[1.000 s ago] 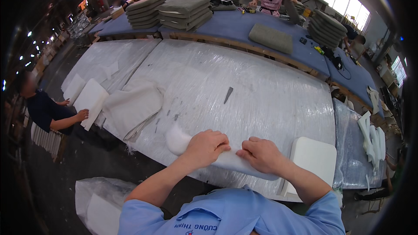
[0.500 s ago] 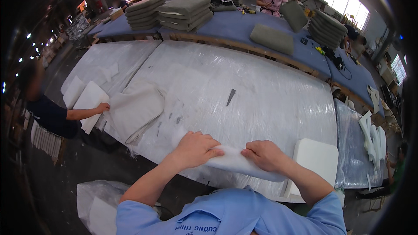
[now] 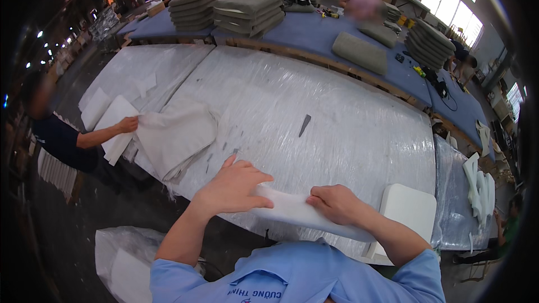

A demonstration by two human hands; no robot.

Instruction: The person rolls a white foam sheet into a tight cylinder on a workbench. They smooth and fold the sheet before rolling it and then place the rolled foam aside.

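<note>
A soft white padded piece [image 3: 292,207], perhaps a foam cushion, lies lengthwise at the near edge of the wrapped table, close to my body. My right hand [image 3: 337,201] is closed round its upper edge, thumb and bent fingers pinching the material. At the piece's left end, my left hand [image 3: 233,186] has its fingers spread apart, with the thumb resting against the white surface. Its palm side is partly hidden. Just right of my right forearm lies a white rounded cushion pad [image 3: 409,210].
A dark pointed blade-like tool [image 3: 305,125] lies mid-table. At left, a co-worker's hand [image 3: 129,124] holds a stack of pale fabric covers [image 3: 179,137]. Beyond, a blue table [image 3: 314,33] carries grey cushion stacks [image 3: 247,11]. A plastic bag [image 3: 120,252] sits lower left.
My left hand has shifted left and its fingers have spread from their grip on the white piece. My right hand keeps hold. The co-worker at left has lifted the fabric's edge.
</note>
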